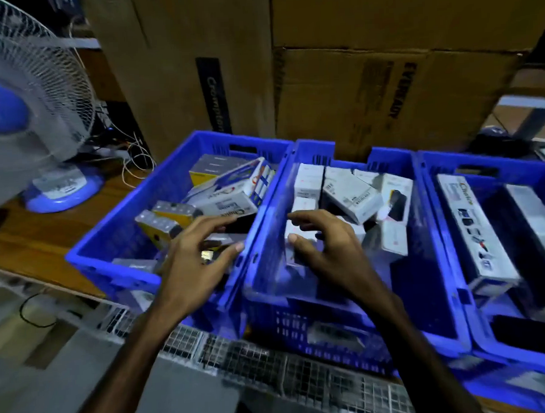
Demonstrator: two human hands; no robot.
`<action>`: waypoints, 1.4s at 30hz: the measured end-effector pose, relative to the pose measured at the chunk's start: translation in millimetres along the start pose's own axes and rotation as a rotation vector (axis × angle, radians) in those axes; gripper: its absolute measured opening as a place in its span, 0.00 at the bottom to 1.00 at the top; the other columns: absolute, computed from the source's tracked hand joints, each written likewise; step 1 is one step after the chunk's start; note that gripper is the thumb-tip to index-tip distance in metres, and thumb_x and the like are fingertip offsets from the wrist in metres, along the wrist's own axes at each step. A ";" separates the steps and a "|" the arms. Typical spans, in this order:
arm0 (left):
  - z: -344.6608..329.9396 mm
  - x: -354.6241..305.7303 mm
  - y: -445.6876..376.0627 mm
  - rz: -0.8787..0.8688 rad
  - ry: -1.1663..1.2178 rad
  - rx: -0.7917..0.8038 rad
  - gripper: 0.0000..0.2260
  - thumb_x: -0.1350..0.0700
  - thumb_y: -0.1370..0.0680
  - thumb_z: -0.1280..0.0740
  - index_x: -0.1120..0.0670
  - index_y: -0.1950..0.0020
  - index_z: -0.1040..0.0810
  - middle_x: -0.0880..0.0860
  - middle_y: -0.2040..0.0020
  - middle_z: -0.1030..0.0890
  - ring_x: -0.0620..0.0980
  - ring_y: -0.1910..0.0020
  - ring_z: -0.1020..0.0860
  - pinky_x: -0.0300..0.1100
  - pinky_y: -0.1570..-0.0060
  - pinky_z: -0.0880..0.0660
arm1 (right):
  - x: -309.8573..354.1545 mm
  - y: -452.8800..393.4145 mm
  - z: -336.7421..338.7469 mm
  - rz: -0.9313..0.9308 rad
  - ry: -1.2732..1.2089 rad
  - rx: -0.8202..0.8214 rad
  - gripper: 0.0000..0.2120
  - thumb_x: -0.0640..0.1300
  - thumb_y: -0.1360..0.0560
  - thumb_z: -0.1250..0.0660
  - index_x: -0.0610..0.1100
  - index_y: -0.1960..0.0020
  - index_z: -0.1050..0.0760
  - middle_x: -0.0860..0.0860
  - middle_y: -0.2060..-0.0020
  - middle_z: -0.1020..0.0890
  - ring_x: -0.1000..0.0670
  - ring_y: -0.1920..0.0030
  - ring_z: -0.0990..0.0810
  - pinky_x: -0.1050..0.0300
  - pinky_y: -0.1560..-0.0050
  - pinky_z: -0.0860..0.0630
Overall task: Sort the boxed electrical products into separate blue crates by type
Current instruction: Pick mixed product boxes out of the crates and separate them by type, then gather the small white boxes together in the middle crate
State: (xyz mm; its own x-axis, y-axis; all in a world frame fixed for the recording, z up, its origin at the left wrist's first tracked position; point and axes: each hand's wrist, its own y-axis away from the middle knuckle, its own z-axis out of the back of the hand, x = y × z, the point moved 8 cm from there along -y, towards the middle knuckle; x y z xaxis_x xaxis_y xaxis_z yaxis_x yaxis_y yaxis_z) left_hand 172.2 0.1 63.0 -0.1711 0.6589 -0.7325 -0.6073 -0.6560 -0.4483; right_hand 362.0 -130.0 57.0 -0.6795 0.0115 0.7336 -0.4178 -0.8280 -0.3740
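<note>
Blue crates: three sit side by side on the wooden worktop (23,241), touching each other.
Left crate (109,243): it holds grey and yellow boxes (167,218) and a long white box (229,192), all lying in a jumble.
Middle crate (265,213): it holds small white boxes (349,196), some standing up and some tipped over.
Right crate (435,197): it holds long white boxes (474,227) lying flat.
Left hand (192,258): it is over the left crate, near the wall by the middle crate. The grip is apart, fingers spread, holding nothing. A small box lies just under the fingers.
Right hand (330,247): it is over the middle crate. The fingers are bent but apart. Its thumb touches a small white box (298,236) that stands in front of the palm. I cannot tell if the grip is tight on it.
Behind: big brown cardboard boxes (368,75) stand behind the crates.
Fan (23,109): a white and blue fan stands on the worktop, left of the crates.
</note>
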 end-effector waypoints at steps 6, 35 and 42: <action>40.4 20.9 -34.4 -0.054 0.090 -0.045 0.14 0.59 0.24 0.23 0.51 0.39 0.17 0.48 0.47 0.16 0.48 0.47 0.16 0.54 0.50 0.18 | -12.9 -80.3 -59.9 -0.161 0.107 0.245 0.31 0.54 0.26 0.28 0.50 0.25 0.30 0.44 0.36 0.22 0.45 0.35 0.22 0.47 0.30 0.27; 46.7 76.3 -93.1 0.138 0.455 0.021 0.08 0.61 0.24 0.25 0.50 0.47 0.15 0.50 0.52 0.13 0.49 0.54 0.15 0.41 0.55 0.18 | 27.8 -158.1 -14.5 -0.240 0.164 -0.105 0.49 0.66 0.49 0.18 0.72 0.32 0.36 0.53 0.39 0.30 0.49 0.39 0.24 0.42 0.32 0.27; 16.7 50.6 -110.6 0.348 0.718 0.035 0.08 0.56 0.21 0.29 0.53 0.42 0.19 0.52 0.56 0.15 0.57 0.58 0.15 0.44 0.59 0.16 | 23.4 -45.8 33.8 -0.204 -0.105 -0.526 0.48 0.60 0.44 0.16 0.63 0.29 0.33 0.51 0.32 0.29 0.54 0.35 0.23 0.46 0.35 0.21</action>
State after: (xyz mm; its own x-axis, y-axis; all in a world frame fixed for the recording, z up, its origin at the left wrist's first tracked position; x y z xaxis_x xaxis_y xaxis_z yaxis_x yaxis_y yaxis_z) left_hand 217.7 112.1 84.1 0.1789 0.0123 -0.9838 -0.6367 -0.7609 -0.1253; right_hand 385.6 -110.8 110.6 -0.5010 0.0637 0.8631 -0.7964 -0.4244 -0.4309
